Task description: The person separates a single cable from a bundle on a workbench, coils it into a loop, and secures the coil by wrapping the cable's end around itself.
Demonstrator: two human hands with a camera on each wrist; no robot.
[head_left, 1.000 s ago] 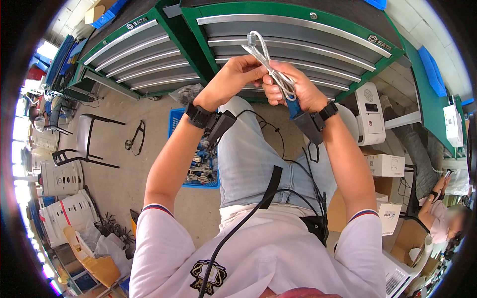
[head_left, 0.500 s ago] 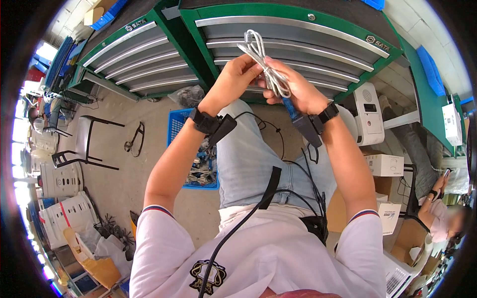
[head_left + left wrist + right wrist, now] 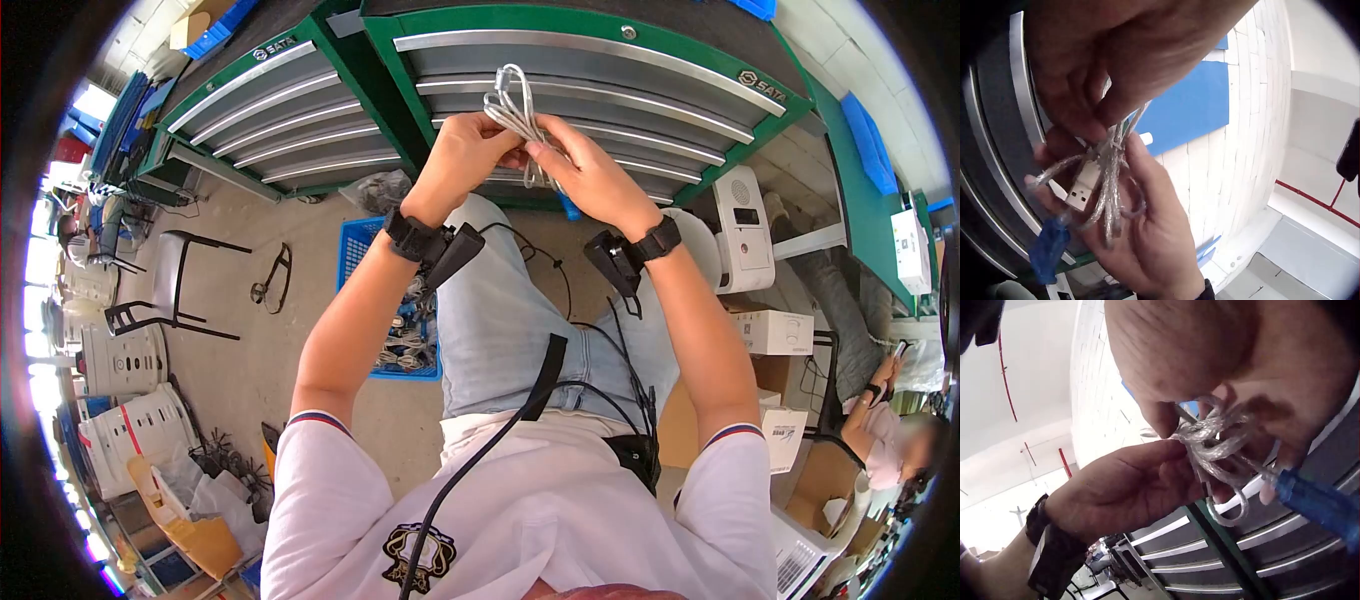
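A coiled USB cable (image 3: 517,108) with a clear, silvery jacket is held up between both hands, its loops rising above the fingers. My left hand (image 3: 463,160) pinches the middle of the bundle, where the strands draw together. Around the other side, my right hand (image 3: 600,185) grips the loops with its thumb and fingers. A metal USB plug (image 3: 1084,187) lies against the bundle in the left wrist view. The cable's blue end (image 3: 1313,500) sticks out past the right hand's fingers. Part of the strands is hidden behind the fingertips.
Green SATA drawer cabinets (image 3: 570,75) stand just beyond the hands. A blue basket (image 3: 354,245) of similar cables sits on the floor beside the left leg. A white machine (image 3: 744,230) and cartons (image 3: 775,332) are to the right; another person (image 3: 875,410) is at the far right.
My right hand has turned over the bundle, showing more of its back, and shifted slightly left. The blue end now shows less, below its fingers. The left hand stays at the middle.
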